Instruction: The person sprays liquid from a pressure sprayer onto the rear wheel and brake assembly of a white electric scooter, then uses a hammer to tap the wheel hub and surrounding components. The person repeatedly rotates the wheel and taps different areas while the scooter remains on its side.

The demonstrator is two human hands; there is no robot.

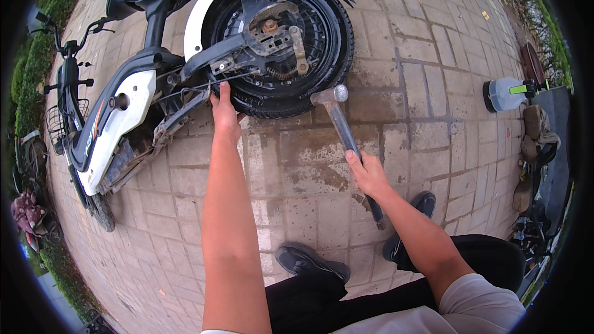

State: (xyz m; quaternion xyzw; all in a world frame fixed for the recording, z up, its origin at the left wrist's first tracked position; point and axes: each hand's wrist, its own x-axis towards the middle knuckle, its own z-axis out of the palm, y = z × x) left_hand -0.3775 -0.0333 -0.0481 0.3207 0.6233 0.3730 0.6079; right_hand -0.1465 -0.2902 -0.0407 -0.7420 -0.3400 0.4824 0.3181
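An electric scooter (133, 102) with white and black panels lies on its side on the paving. Its rear wheel faces up, with a black tire (281, 104) around a dark hub. My left hand (226, 113) grips the tire's near edge beside the swingarm (218, 54), thumb on top; most of its fingers are hidden. In my right hand (369, 174) is a hammer (344, 125), held around the middle of its long metal handle. The hammer's head (330, 94) is at the tire's lower right edge; whether it touches the rubber I cannot tell.
Brick paving (427, 142) surrounds the wheel, damp in patches. My shoes (309, 260) stand close by. At the right are a clear spray bottle (507, 94) with a green trigger and a dark mat (557, 148) with items beside it. A hedge runs along the left.
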